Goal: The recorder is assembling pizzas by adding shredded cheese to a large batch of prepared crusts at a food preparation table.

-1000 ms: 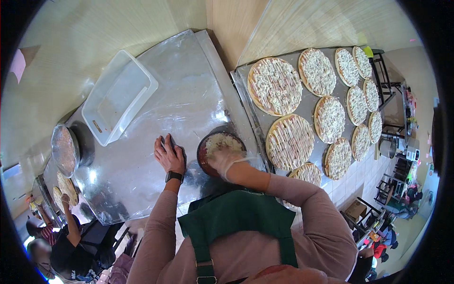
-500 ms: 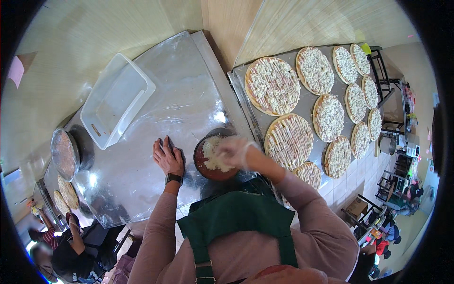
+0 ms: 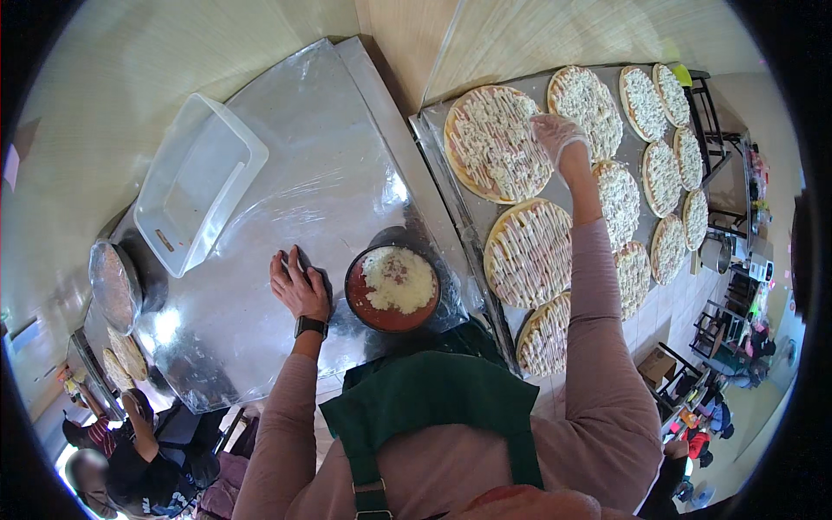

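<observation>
My left hand (image 3: 297, 286) rests palm down on the steel table with its fingers spread, a watch on its wrist. To its right stands a dark round bowl (image 3: 364, 314) of white grated cheese (image 3: 404, 279) over a reddish-brown bottom. My right hand (image 3: 557, 140), in a clear plastic glove, is over the right edge of a large pizza (image 3: 490, 139). Its fingers are bunched together, apparently round a pinch of grated cheese they mostly hide. This pizza carries white shreds over sauce stripes; the large pizza (image 3: 527, 253) nearer me shows mainly stripes.
Several smaller cheese-topped pizzas (image 3: 641, 104) cover the right-hand table. A clear plastic tub (image 3: 195, 191) stands at the far left of the steel table (image 3: 303, 139), with a film-covered bowl (image 3: 115, 286) and round bases (image 3: 127, 351) beyond. Other people are at the lower left and far right.
My right hand has lifted out of the bowl and reached far right over the large pizza. The left hand keeps its place on the table. The view has shifted slightly.
</observation>
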Tool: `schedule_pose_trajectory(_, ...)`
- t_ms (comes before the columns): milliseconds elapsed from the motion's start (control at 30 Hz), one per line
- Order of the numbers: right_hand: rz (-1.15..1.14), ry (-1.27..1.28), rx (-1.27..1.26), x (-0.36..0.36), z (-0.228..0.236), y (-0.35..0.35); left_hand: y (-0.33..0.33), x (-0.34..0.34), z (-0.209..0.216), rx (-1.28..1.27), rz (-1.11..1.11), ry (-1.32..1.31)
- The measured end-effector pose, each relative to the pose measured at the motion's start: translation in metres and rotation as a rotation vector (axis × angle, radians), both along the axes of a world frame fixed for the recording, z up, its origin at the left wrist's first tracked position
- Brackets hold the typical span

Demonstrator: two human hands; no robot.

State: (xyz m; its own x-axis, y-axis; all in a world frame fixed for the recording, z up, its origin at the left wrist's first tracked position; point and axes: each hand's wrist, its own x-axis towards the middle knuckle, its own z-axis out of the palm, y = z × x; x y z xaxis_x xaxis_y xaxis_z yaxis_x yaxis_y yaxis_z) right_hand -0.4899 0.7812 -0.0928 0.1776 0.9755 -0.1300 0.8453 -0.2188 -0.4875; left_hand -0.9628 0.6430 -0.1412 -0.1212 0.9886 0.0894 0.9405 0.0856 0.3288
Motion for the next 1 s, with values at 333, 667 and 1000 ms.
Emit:
schedule_pose_trajectory(333,-0.137,0.076,-0.004,-0.001,0.005,-0.016,0.001,0.0,0.002,-0.021,-0.008,-0.001)
schedule_pose_trajectory(667,0.161,-0.041,0.126,-0.041,0.007,-0.005,0.0,-0.001,0.0,-0.023,0.004,0.001)
schedule_pose_trajectory(1000,0.09,0.081,-0.245,-0.086,0.04,-0.028,-0.001,-0.003,0.0,-0.012,0.0,-0.007)
